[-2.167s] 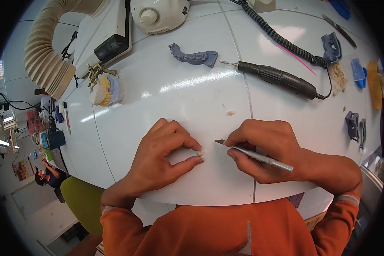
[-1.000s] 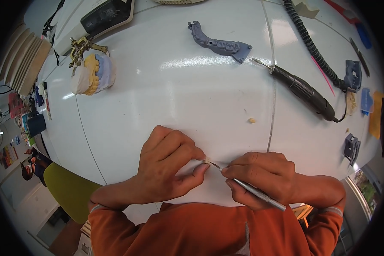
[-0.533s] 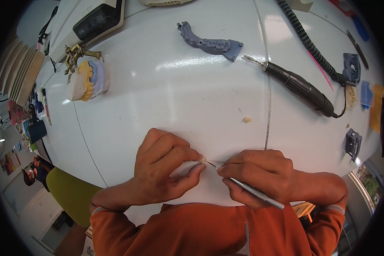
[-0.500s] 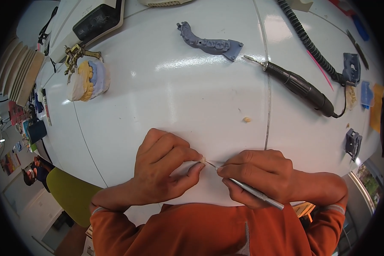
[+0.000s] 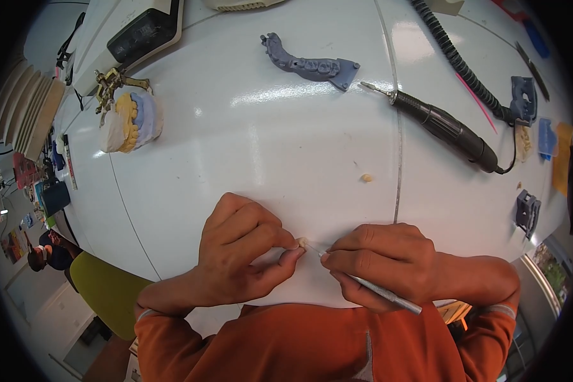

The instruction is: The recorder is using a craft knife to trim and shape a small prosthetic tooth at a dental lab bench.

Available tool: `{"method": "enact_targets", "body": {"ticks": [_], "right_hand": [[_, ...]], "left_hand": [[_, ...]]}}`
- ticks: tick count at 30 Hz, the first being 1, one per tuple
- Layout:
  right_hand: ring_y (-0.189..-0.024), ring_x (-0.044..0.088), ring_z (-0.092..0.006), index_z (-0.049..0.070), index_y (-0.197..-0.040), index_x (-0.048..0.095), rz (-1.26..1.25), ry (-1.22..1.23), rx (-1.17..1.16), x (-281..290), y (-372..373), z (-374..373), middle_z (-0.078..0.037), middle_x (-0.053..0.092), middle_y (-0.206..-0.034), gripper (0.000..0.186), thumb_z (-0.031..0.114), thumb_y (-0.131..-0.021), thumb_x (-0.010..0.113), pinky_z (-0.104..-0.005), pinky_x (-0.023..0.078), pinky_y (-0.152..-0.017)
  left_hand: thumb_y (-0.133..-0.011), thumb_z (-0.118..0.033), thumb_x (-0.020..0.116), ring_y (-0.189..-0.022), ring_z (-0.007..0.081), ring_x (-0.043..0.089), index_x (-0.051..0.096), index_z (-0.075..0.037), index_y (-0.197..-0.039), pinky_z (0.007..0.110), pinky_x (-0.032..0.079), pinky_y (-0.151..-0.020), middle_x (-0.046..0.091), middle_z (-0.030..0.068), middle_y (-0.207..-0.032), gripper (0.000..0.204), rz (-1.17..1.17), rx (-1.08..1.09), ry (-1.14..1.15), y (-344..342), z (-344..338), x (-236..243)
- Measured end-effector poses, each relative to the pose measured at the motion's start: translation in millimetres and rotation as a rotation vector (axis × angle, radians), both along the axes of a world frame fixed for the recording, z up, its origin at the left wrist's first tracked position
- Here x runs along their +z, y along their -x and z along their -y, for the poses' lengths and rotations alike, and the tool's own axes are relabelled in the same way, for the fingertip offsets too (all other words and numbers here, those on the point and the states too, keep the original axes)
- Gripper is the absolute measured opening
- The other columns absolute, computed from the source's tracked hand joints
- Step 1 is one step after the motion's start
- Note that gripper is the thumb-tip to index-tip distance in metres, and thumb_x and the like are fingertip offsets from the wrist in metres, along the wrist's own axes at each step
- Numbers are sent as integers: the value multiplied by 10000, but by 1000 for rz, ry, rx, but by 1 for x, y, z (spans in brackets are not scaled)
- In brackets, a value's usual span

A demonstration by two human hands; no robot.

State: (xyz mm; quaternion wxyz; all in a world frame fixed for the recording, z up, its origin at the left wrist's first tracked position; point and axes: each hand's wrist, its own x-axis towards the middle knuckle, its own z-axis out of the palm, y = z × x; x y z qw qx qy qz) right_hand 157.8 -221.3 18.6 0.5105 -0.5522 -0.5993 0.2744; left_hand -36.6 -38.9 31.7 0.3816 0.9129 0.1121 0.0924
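My left hand (image 5: 242,251) pinches a small cream tooth-shaped piece (image 5: 302,242) between thumb and forefinger, low over the white tabletop (image 5: 248,153). My right hand (image 5: 385,261) grips a slim silver-handled knife (image 5: 395,299) like a pen, its tip at the piece; the blade is hard to make out. A loose cream bit (image 5: 366,178) lies beyond my hands. Farther back rest a grey dental arch model (image 5: 309,67) and a black rotary handpiece (image 5: 442,130). A plaster jaw model (image 5: 130,121) on a brass articulator (image 5: 114,83) stands at the left.
A ridged beige hose (image 5: 25,105) and a white machine (image 5: 172,38) are at the back left; a coiled cord (image 5: 452,57) runs at the right. Grey printed pieces (image 5: 525,210) lie at the right edge. A green chair (image 5: 102,293) and another person (image 5: 51,251) are at the left.
Since the earliest frame, my hands have come closer together, bringing the knife tip to the pinched piece, and the view has shifted. Over the last half second they have barely moved.
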Motion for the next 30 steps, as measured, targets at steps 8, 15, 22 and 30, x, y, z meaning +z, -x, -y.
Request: {"method": "enact_targets", "body": {"ticks": [8, 15, 22, 30], "right_hand": [[-697, 723, -208, -26, -1037, 789, 16, -22, -5, -2, 0, -1, -117, 733, -907, 277, -78, -765, 800, -317, 586, -571], [-674, 720, -202, -25, -1030, 785, 0, 0, 8, 2, -2, 0, -113, 735, -895, 275, -76, -761, 802, -312, 583, -554], [-674, 728, -204, -28, -1027, 779, 16, -17, 0, -1, 1, 1, -116, 737, -894, 254, -66, -778, 814, -317, 593, -552], [-727, 702, -248, -65, -1093, 747, 22, -4, 14, -1, 1, 4, -129, 670, -925, 289, -26, -813, 804, -351, 619, -635]], "left_hand": [[-626, -70, 920, -822, 230, 534, 791, -119, -893, 348, 431, -694, 635, 39, -871, 301, 24, 24, -16, -4, 1, -2], [-636, -56, 918, -828, 235, 538, 797, -123, -889, 349, 434, -698, 638, 42, -875, 288, 15, -3, -23, -2, 0, -1], [-682, -66, 937, -883, 238, 586, 789, -143, -899, 344, 477, -727, 677, -1, -913, 273, -45, 6, 10, -3, -1, 6], [-633, -43, 928, -818, 248, 528, 739, -107, -855, 363, 415, -700, 626, 45, -837, 298, 5, -14, -3, -5, 0, 2]]}}
